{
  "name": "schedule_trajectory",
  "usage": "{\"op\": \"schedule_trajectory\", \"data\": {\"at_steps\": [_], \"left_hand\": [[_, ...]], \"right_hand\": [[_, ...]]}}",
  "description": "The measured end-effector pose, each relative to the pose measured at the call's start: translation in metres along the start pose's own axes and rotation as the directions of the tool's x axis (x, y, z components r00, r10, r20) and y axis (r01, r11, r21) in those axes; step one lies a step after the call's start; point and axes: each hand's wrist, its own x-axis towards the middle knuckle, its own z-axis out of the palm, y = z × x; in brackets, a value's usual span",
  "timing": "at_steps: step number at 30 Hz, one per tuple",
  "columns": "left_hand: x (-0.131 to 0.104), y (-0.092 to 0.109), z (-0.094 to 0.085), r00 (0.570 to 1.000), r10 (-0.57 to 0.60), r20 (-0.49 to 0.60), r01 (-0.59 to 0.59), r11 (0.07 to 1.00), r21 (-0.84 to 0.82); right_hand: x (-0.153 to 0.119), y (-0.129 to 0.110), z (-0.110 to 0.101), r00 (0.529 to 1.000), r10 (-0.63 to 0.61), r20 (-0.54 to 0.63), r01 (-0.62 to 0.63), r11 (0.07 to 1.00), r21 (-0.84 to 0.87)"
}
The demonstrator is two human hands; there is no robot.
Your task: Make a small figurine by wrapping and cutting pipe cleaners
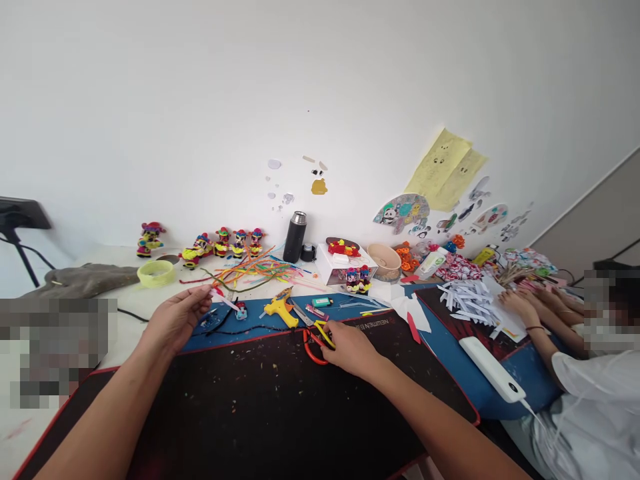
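Note:
My left hand [184,313] is closed in a pinch on a thin whitish strip [226,300], which points right and down over the back of the mat. At the mat's back edge, the fingers of my right hand [353,348] close on the handles of a pair of scissors [323,335] with red and yellow handles. The scissors' grey blades point up and left, beside a yellow hot glue gun [281,309] lying on the blue surface. Part of the handles is hidden behind my fingers. A green lighter [323,302] lies just behind the scissors.
Several colourful pipe-cleaner figures [223,241] stand along the wall, near loose pipe cleaners [265,268]. A black thermos [295,237] stands beside a white box [327,265]. At right, another person's hands [520,307] rest near a pile of white paper strips [465,300] and a white device [493,369].

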Motion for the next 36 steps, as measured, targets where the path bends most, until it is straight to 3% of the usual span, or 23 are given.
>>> {"op": "schedule_trajectory", "data": {"at_steps": [8, 14, 22, 26, 30, 36], "left_hand": [[0.004, -0.004, -0.001, 1.0, -0.011, 0.019, 0.011, 1.0, 0.027], [0.002, -0.008, 0.0, 0.999, -0.017, 0.035, 0.015, 0.998, 0.053], [0.002, -0.007, 0.001, 1.0, 0.009, 0.029, -0.01, 0.999, 0.047], [0.003, -0.008, 0.001, 0.999, 0.025, 0.025, -0.026, 0.999, 0.041], [0.003, -0.01, 0.002, 0.999, 0.046, 0.02, -0.047, 0.998, 0.038], [0.001, -0.011, 0.003, 0.997, 0.074, -0.005, -0.074, 0.997, 0.036]], "right_hand": [[-0.013, 0.007, 0.002, 0.999, -0.011, 0.039, 0.01, 1.0, 0.021], [-0.015, -0.002, 0.004, 0.999, -0.025, 0.033, 0.025, 1.0, 0.015], [-0.016, 0.006, 0.013, 0.998, 0.062, -0.002, -0.059, 0.96, 0.275], [-0.025, 0.022, 0.028, 0.996, 0.064, -0.062, -0.021, 0.842, 0.54], [-0.039, 0.03, 0.036, 0.993, 0.069, -0.095, 0.029, 0.639, 0.769], [-0.068, 0.008, 0.01, 0.998, 0.041, -0.042, 0.022, 0.392, 0.92]]}}
